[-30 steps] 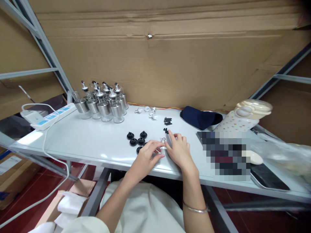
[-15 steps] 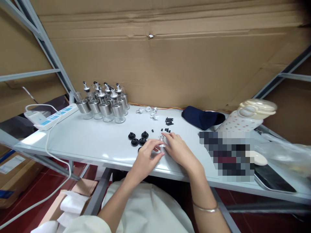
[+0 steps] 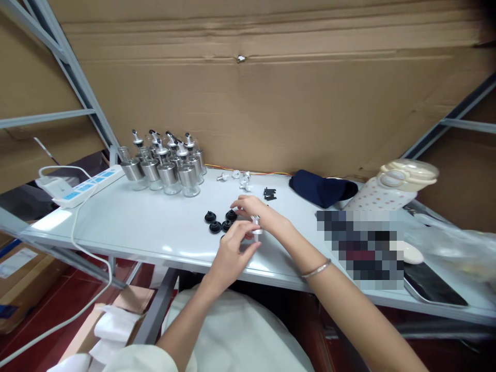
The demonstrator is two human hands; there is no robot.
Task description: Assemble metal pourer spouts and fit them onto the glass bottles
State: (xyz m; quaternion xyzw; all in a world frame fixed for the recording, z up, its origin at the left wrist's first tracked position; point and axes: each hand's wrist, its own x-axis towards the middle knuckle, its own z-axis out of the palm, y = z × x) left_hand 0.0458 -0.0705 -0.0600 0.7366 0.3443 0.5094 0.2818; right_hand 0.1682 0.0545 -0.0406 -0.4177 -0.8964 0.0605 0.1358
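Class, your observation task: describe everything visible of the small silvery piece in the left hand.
The small silvery piece looks metallic, with a narrow, pronged top, a wider collar and a cylindrical lower part. It is roughly upright, held by the left hand, which partly covers it, over the table. The right hand is just beyond; whether it touches the piece is unclear.

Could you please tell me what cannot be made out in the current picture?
All in the head view:
Whether the right hand pinches anything: its fingertips are too small to read beside the black caps.
How many caps there are: the left hand, holding a silver spout, covers part of the group.
The rear bottles' lower parts: front bottles block them.
The plastic bag's far end: cut off by the right edge.
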